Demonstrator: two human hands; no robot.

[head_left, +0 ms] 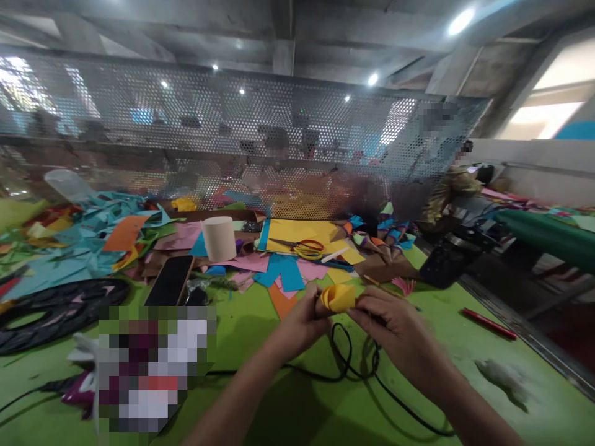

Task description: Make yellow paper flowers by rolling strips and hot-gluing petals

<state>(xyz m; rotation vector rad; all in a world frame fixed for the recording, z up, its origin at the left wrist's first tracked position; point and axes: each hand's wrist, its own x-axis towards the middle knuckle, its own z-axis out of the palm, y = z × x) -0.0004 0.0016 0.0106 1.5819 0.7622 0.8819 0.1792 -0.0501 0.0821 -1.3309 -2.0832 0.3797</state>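
Between my two hands, above the green table, is a rolled piece of yellow paper [339, 298]. My left hand [309, 322] has its fingers closed around the roll's left side. From the right, my right hand [388, 316] pinches the other end of the paper, with its fingertips partly hidden. A black cable [344, 362] lies looped on the table below the hands. Beyond them, scissors with red and yellow handles [307, 248] rest on a stack of yellow paper sheets [288, 229]. Blue paper strips [283, 272] lie just past my left hand.
A white cup-like roll [219, 238] and a phone [170, 280] stand and lie to the left. Paper scraps [93, 235] heap at far left, near a black ring-shaped object [60, 306]. A red pen [489, 323] lies right. A perforated metal screen [223, 136] closes the back.
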